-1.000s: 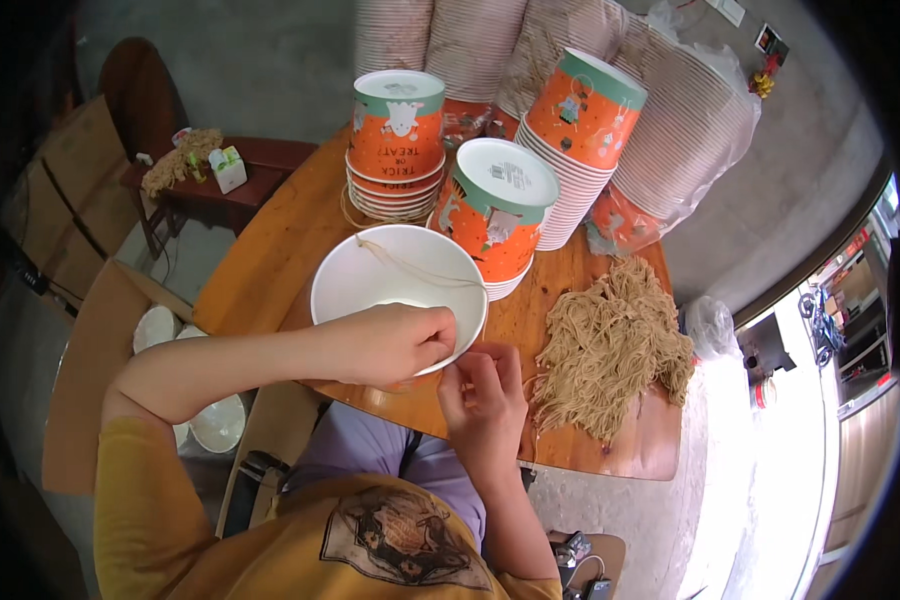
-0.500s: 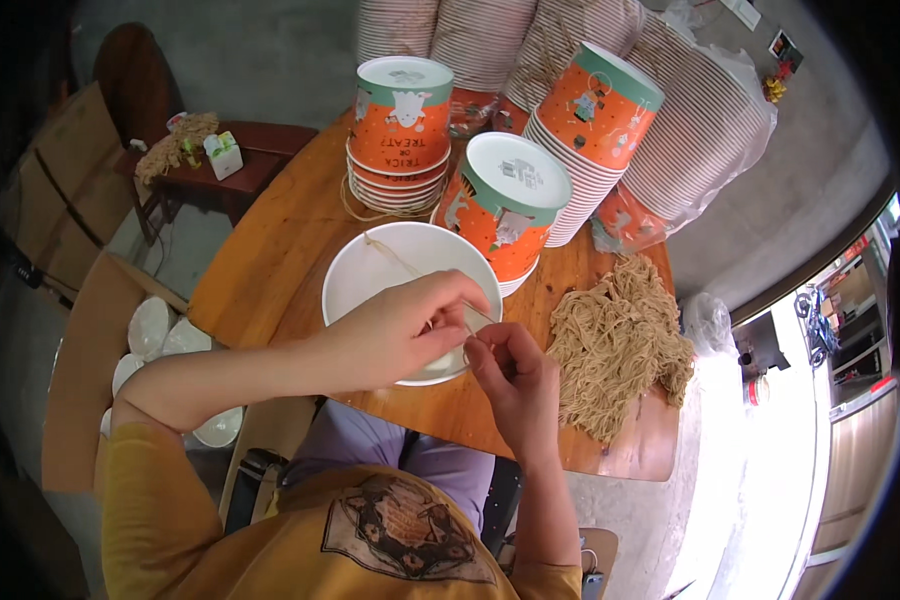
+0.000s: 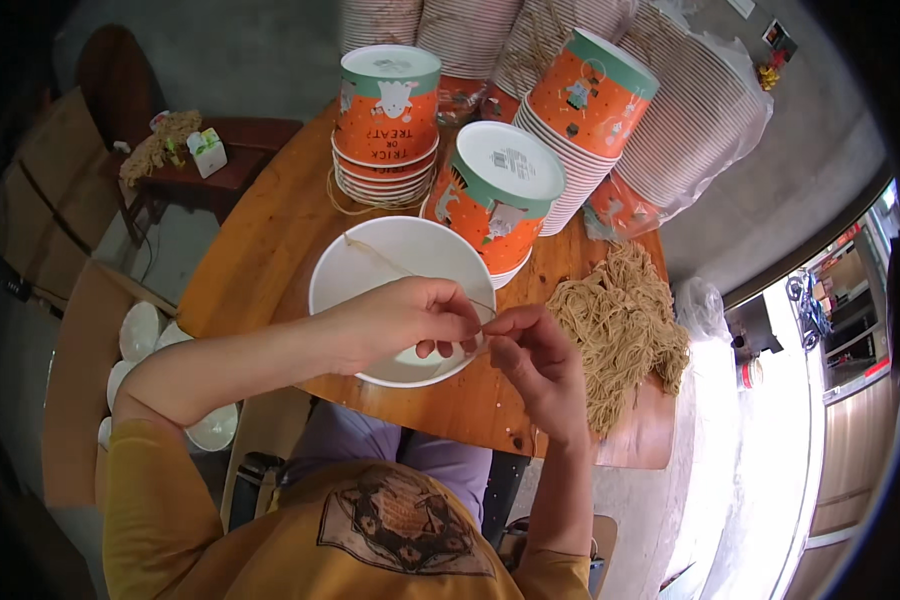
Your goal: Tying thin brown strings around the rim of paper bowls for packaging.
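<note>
A paper bucket with a white inside (image 3: 345, 275) stands mouth up on the wooden table in front of me. Thin tan string (image 3: 378, 256) runs from its far rim across the opening toward my hands. Over the bucket's near right side, my left hand (image 3: 415, 322) pinches the string, its other fingers curled. Touching it at the fingertips, my right hand (image 3: 538, 370) pinches the string's end beside the right rim. The exact grip is partly hidden by the fingers. To the right lies a heap of tan strings (image 3: 618, 335).
Upside-down orange and green bucket stacks (image 3: 390, 115) stand behind the bucket, with tall bagged stacks (image 3: 695, 110) at the back. Left of the table, a cardboard box (image 3: 70, 400) holds several white buckets (image 3: 150, 330). A dark bench (image 3: 240, 150) carries more string and a small box.
My right hand has moved slightly right and its fingers have shifted. My left hand has turned so its lower fingers show curled over the bucket. The view has shifted a little.
</note>
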The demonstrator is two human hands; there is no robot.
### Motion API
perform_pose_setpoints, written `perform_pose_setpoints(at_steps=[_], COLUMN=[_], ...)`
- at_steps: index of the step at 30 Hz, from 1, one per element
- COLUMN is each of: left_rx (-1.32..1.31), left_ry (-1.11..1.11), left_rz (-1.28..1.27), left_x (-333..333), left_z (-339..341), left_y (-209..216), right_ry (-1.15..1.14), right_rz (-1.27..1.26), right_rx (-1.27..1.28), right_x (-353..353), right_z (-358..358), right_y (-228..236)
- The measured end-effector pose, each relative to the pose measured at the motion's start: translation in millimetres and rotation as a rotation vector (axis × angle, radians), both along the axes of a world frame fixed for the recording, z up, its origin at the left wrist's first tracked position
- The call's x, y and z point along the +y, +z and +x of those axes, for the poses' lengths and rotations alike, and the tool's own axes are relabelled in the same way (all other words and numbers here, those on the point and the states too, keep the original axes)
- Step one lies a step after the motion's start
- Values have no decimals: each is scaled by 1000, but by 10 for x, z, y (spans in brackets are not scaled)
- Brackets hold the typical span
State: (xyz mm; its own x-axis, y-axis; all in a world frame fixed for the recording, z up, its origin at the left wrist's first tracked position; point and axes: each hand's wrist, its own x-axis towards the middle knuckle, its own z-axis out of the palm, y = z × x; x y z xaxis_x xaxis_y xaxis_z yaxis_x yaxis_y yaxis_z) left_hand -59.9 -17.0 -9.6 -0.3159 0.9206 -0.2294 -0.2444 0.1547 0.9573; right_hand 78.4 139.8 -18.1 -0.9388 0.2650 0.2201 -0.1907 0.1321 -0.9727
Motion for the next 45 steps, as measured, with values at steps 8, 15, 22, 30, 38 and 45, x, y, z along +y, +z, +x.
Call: perform_pose_setpoints(at_steps=[8,15,22,30,38,45], left_rx=[192,143,35,-58,-146,-360], left_ry=[-38,-154,-191,-159,-154,-96], left_rz=[0,-3,6,-4,-37,-116], left_x=[82,28,51,80,132,144], left_z=[13,16,25,11,21,67], left_y=[-20,-6,-64,-74,-77,24], right_ry=[131,77,-156,-102,-218,-286], right_rz=[367,389,732,779,624,507], right_rx=[10,72,135,215,169,109], right_x=[103,62,111,157,-84,-286], right_z=[-144,-238,-204,133,207,198], right_y=[285,253,47,-25,-108,-121])
